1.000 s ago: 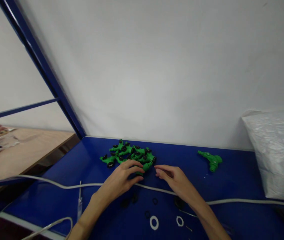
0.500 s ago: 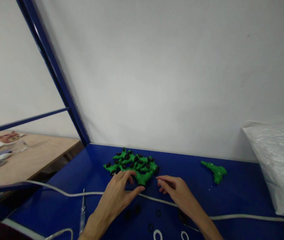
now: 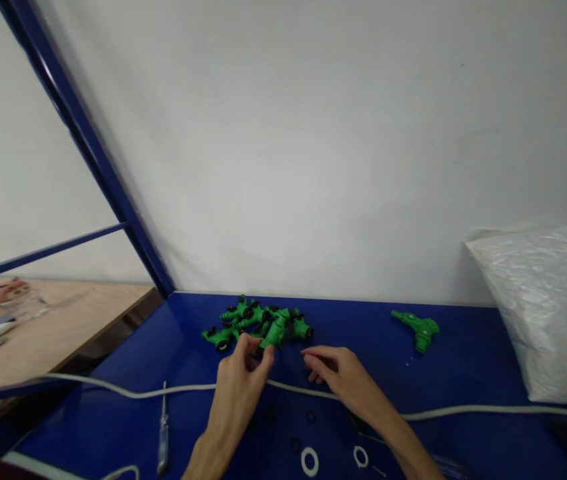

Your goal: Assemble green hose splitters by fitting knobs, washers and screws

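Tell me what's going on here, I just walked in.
A person's left hand grips a green fitting just in front of a cluster of similar ones on a blue table. The right hand hovers nearby, fingertips close together; whether it holds anything small is unclear. Another fitting lies apart, farther right.

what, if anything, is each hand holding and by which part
The left hand holds a green connector by its near end, between thumb and fingers; whether the right hand holds anything small cannot be told.
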`<state>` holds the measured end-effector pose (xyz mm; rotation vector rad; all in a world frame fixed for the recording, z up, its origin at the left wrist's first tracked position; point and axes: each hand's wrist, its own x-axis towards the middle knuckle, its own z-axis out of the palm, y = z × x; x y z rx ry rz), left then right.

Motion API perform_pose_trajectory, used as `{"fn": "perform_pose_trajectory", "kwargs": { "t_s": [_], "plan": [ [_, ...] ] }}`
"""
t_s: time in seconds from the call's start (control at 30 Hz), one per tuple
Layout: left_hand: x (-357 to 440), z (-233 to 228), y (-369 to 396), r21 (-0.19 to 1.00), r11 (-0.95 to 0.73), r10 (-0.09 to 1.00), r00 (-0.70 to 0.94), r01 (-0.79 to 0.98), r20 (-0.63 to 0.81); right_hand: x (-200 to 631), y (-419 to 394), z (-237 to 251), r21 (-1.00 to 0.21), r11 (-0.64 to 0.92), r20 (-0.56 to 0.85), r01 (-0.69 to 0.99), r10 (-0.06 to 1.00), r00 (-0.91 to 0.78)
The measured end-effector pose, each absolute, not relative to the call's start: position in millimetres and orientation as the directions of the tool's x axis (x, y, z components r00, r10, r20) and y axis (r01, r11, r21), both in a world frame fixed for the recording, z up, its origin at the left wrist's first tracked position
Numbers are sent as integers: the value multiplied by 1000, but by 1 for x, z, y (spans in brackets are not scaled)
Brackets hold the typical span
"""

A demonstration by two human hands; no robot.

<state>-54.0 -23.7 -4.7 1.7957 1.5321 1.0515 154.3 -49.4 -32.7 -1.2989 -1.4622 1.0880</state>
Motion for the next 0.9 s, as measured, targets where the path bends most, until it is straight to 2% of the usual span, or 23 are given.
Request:
{"fn": "perform_pose_trajectory", "kwargs": {
  "t_s": [0.07,0.13,0.2,0.27,0.5,0.67,0.77,0.9],
  "plan": [
    [-53,-4,-26,958,-22,999,49,285,9,153,-50,-32,-982,59,44,177,995,-87],
    [-51,-8,-28,981,156,979,117,114,-169,151,-51,-34,-993,41,29,113,994,-105],
    [-50,-13,-29,958,270,941,183,95,-283,148,-51,-37,-998,20,13,59,994,-113],
    [-53,-18,-29,946,276,924,224,171,-310,145,-50,-41,-1000,-1,-3,21,995,-96],
    [-70,-13,-22,872,40,937,286,488,-203,141,-45,-50,-1000,-5,-5,23,1000,14],
    [-68,0,-29,712,-57,953,250,700,-170,137,-45,-49,-999,23,23,47,1000,-5],
    [-68,3,-29,608,-133,978,202,783,-47,133,-47,-45,-996,61,60,57,998,-20],
    [-71,0,-26,623,-255,967,214,739,142,145,-48,-31,-974,129,135,184,991,21]
  ]
}}
